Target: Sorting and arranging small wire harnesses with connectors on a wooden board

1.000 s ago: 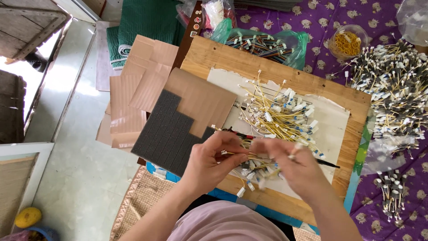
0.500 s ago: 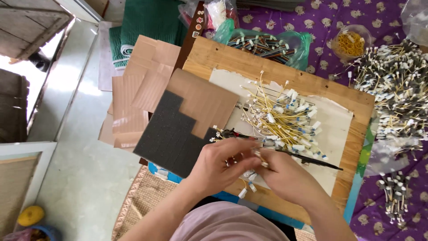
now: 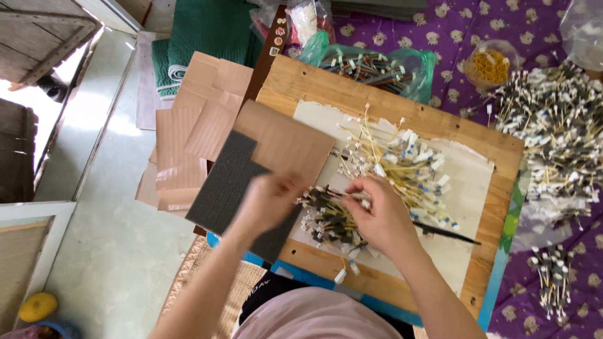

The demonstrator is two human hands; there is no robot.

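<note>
My left hand (image 3: 269,202) is closed on the end of a bundle of thin yellow wires with white and dark tipped ends (image 3: 328,218), held just above the wooden board (image 3: 314,81). Pinching one wire at the top of that bundle is my right hand (image 3: 375,216). Behind my hands a loose pile of yellow wires with white connectors (image 3: 402,160) lies on a pale sheet (image 3: 468,188). A thin black stick (image 3: 449,233) lies on the sheet to the right of my right hand.
A dark grey foam pad (image 3: 229,182) and brown cardboard pieces (image 3: 201,119) lie to the left. A green bag of wires (image 3: 370,63) sits at the back. Heaps of finished wires (image 3: 559,132) and a bowl of yellow bands (image 3: 490,63) rest on purple cloth at right.
Both hands have stayed together over the board's front, working the bundle. The right hand has shifted from the bundle's lower side to pinching a wire at its top.
</note>
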